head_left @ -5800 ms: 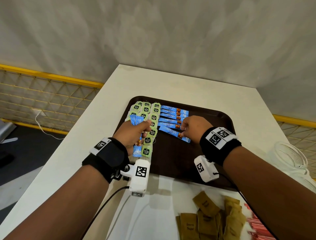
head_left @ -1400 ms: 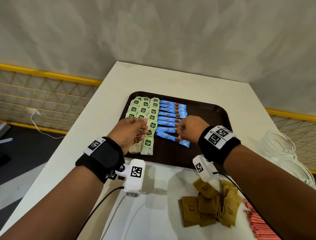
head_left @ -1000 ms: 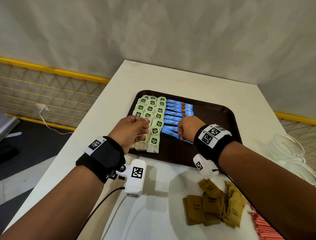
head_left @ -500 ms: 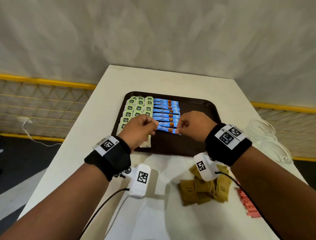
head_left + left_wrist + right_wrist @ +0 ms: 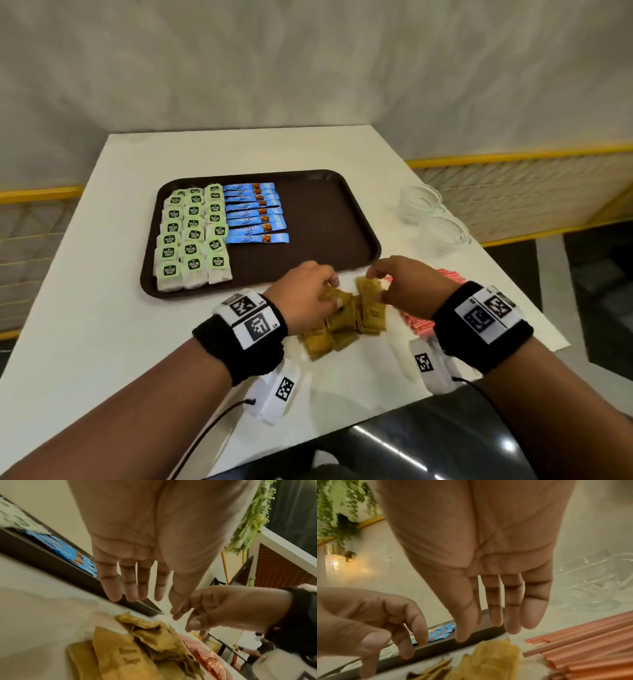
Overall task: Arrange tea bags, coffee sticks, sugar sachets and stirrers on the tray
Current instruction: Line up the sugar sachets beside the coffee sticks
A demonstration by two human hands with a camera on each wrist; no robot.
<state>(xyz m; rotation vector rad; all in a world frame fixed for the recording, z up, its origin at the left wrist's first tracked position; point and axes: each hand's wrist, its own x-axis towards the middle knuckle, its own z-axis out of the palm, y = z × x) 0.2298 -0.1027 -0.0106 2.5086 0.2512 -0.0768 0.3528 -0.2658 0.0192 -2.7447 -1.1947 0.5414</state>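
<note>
Sugar sachets [image 5: 346,317] heaped just outside tray [image 5: 356,219] near edge, directly under both grips: left hand [image 5: 305,294] and right hand [image 5: 407,286], fingers loosely spread, empty.

Matt brown paper sugar sachets [image 5: 346,317] under both hands, smooth dark tray [image 5: 356,240] beyond fingers, clear glossy plastic cups [image 5: 419,202] far right

Tray [image 5: 346,219] sits on the desk [image 5: 96,329], far side from me. In it: tea bags [image 5: 191,236] along its left end, coffee sticks [image 5: 255,214] just right of them. Sugar sachets [image 5: 346,318] piled on the desk before the tray's near edge, under my left hand [image 5: 301,298] and right hand [image 5: 407,291]. Stirrers [image 5: 416,320] lie right of the sachets. Cups [image 5: 431,219] right of the tray.
</note>
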